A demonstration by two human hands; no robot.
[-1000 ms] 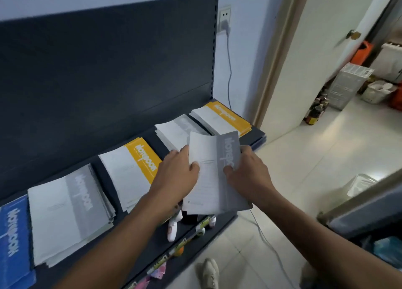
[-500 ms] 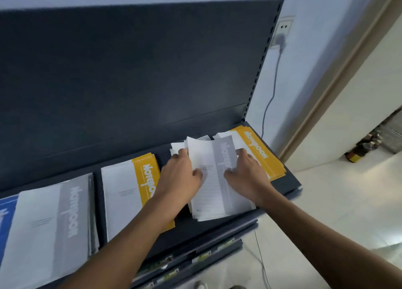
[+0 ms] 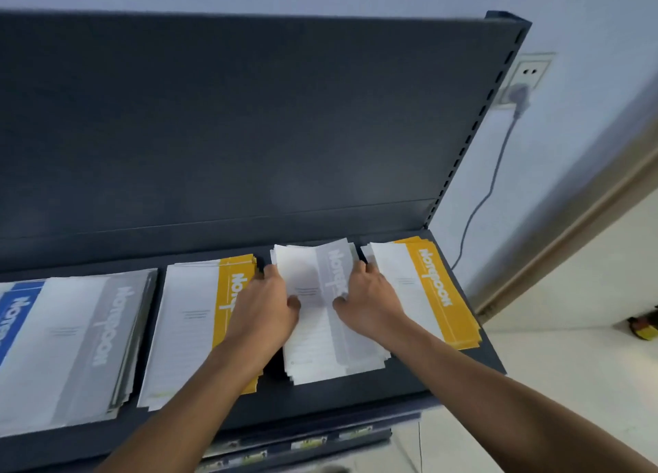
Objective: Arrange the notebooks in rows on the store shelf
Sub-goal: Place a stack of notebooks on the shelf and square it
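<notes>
1. Since a second ago, both hands have carried the grey notebooks from in front of the shelf (image 3: pixel 356 398) down onto its board. They now lie flat as the middle grey stack (image 3: pixel 320 341), between two yellow stacks.
2. Left hand (image 3: pixel 269 301) grips the stack's left edge and right hand (image 3: pixel 370 298) grips its right edge. On each, the thumb lies on the top cover and the fingers curl round the side, so both are clamped on the stack.
3. Covers fan out at the far and near ends (the top one sits slightly askew).
4. To do this step well, it probably helps to:
   - squeeze both sides inward together;
   - push the near edge flush;
   - keep the grey band parallel to the neighbouring bands;
   - keep the gaps on each side even;
   - avoid nudging the right yellow stack (image 3: pixel 431 287), which lies just beside the right hand's fingers.
5. Five stacks stand in one row:
   - one blue stack (image 3: pixel 14 316), cut off by the left edge;
   - two grey, counting the left grey stack (image 3: pixel 78 337);
   - two yellow, counting the left yellow stack (image 3: pixel 192 323).
6. The notebooks within each stack are too thin to count.
</notes>
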